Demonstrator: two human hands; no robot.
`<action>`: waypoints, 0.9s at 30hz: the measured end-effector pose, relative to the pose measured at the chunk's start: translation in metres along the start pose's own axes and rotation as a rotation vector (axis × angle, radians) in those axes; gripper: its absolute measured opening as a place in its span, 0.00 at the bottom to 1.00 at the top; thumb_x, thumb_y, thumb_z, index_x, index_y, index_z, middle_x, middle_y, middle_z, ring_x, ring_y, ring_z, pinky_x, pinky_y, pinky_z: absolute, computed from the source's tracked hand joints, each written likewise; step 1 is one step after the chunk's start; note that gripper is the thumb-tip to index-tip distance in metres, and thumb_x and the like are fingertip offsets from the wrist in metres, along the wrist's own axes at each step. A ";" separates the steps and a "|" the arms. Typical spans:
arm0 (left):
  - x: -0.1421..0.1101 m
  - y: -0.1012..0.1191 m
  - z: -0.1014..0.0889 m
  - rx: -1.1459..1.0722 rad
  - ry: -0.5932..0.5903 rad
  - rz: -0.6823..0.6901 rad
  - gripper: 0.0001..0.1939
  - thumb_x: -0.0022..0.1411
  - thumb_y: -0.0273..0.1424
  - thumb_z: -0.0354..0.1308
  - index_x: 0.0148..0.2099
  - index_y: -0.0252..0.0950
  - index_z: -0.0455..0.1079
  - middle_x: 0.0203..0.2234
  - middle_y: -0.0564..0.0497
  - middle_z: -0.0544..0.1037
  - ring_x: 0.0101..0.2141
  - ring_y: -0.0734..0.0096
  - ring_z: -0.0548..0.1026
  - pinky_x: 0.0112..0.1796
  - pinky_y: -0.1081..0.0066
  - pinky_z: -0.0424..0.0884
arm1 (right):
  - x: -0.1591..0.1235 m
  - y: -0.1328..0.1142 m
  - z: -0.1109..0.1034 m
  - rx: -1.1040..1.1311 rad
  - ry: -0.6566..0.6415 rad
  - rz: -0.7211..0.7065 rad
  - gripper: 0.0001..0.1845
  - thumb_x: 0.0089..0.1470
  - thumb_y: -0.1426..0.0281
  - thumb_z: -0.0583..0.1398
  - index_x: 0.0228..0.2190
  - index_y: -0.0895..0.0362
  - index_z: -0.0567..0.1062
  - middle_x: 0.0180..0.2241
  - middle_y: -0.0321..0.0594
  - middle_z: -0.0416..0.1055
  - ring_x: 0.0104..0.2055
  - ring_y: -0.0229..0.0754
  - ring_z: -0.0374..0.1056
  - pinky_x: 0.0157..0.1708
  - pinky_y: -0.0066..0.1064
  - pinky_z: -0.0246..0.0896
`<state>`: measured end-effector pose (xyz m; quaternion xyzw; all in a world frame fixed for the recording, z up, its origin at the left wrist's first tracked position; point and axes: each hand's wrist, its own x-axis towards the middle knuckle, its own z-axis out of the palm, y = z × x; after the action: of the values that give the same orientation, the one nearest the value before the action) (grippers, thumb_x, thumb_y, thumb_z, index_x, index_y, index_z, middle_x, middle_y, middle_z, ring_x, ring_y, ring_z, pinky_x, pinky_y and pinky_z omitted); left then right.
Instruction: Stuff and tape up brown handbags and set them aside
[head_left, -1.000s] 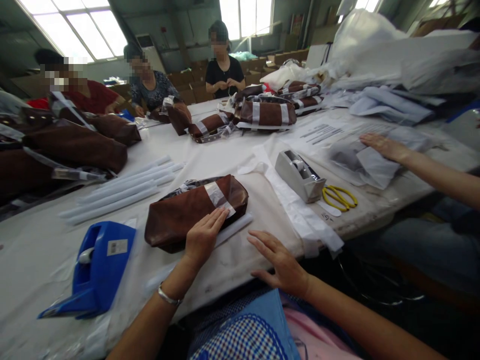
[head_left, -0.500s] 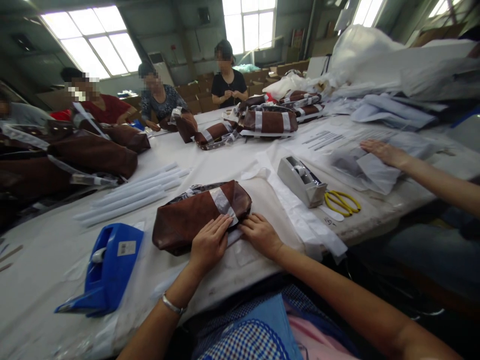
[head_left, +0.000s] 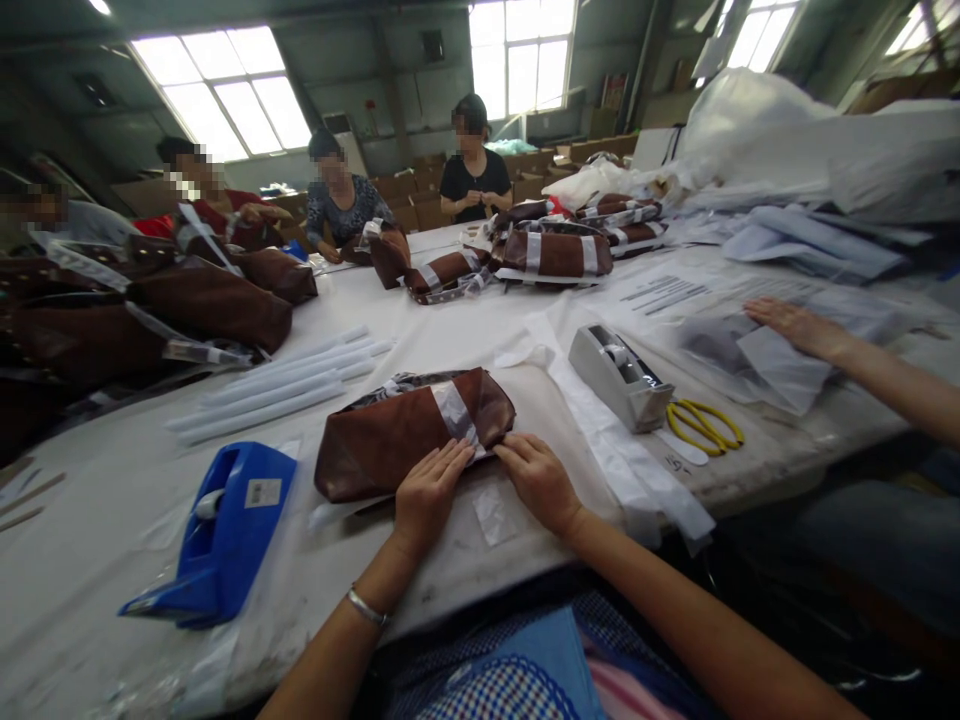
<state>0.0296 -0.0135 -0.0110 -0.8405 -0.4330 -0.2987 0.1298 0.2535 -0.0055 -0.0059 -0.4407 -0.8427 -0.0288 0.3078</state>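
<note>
A brown leather bag (head_left: 386,445) lies on its side on the white-covered table in front of me, with a pale strip (head_left: 454,410) wrapped across its right part. My left hand (head_left: 431,490) rests its outstretched fingers flat on the bag's near side, at the lower end of the strip. At the bag's lower right corner, the fingers of my right hand (head_left: 538,480) are pressed together on the edge; their tips are partly hidden. A blue tape dispenser (head_left: 232,530) stands to the left, and a grey tape dispenser (head_left: 619,380) to the right.
Yellow-handled scissors (head_left: 705,427) lie beside the grey dispenser. White paper rolls (head_left: 270,395) lie behind the blue one. More brown bags (head_left: 217,305) are piled left and at the back. A co-worker's hand (head_left: 795,325) rests on plastic bags at right; several people sit opposite.
The view has shifted slightly, moving the whole scene right in the picture. My right hand's fingers show more at the bag's edge. My left hand stays on the strip.
</note>
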 end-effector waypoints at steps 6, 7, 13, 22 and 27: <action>-0.002 0.001 0.002 0.001 0.009 -0.002 0.23 0.69 0.21 0.49 0.64 0.40 0.64 0.57 0.50 0.74 0.57 0.66 0.72 0.56 0.62 0.71 | -0.037 -0.002 -0.036 0.243 -0.349 -0.248 0.26 0.62 0.76 0.55 0.61 0.55 0.65 0.63 0.46 0.64 0.67 0.48 0.56 0.64 0.47 0.59; -0.002 0.002 0.002 0.001 0.009 -0.007 0.23 0.69 0.21 0.49 0.64 0.40 0.64 0.57 0.50 0.74 0.58 0.66 0.72 0.56 0.62 0.71 | -0.036 -0.003 -0.040 0.263 -0.412 -0.261 0.29 0.61 0.77 0.54 0.62 0.56 0.63 0.64 0.46 0.62 0.68 0.48 0.54 0.65 0.48 0.56; -0.002 0.004 0.000 0.009 0.008 -0.031 0.23 0.69 0.21 0.51 0.63 0.40 0.65 0.57 0.51 0.74 0.58 0.67 0.71 0.57 0.63 0.70 | -0.009 -0.002 -0.036 0.387 -0.511 -0.336 0.40 0.49 0.82 0.56 0.64 0.58 0.62 0.66 0.47 0.58 0.70 0.48 0.49 0.68 0.47 0.51; -0.003 0.003 0.004 0.035 0.041 -0.018 0.23 0.70 0.20 0.50 0.64 0.41 0.64 0.58 0.52 0.74 0.57 0.69 0.72 0.57 0.64 0.71 | -0.010 0.012 0.005 0.439 -0.188 -0.478 0.14 0.63 0.77 0.56 0.46 0.57 0.78 0.48 0.45 0.78 0.53 0.44 0.73 0.56 0.36 0.69; -0.003 0.001 0.000 0.075 0.008 0.025 0.25 0.71 0.20 0.48 0.67 0.40 0.59 0.62 0.51 0.69 0.61 0.68 0.67 0.58 0.64 0.69 | -0.023 0.011 0.001 0.499 -0.128 -0.431 0.14 0.64 0.77 0.55 0.47 0.57 0.77 0.45 0.43 0.80 0.51 0.42 0.74 0.51 0.34 0.73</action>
<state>0.0291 -0.0161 -0.0126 -0.8394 -0.4327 -0.2839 0.1664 0.2715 -0.0153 -0.0215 -0.1642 -0.9152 0.1417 0.3396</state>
